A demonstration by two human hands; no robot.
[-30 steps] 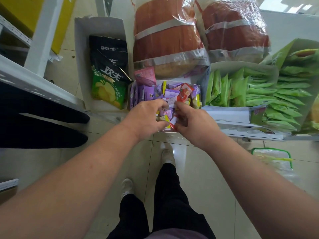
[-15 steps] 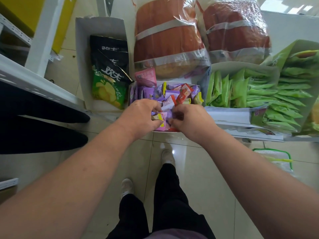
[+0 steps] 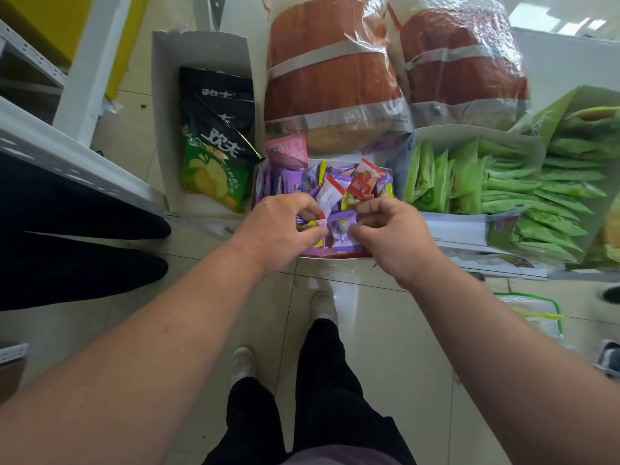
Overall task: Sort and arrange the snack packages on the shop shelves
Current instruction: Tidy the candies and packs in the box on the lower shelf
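Purple crinkly foil snack packet sits pinched by the right hand at three o'clock; left hand grips small sachets at nine. Likely light and slippery; best held by its crimped edges.

A pale tiled floor is carrying the goods: an open white carton holding chip bags is sitting at left, touching a small box of mixed sweets beside it. Two large plastic-wrapped bundles are standing behind the small box, and two trays of green packets are lying to the right. A clear bag with a green edge is lying on the tiles at lower right, and a white shelf upright is standing at upper left.
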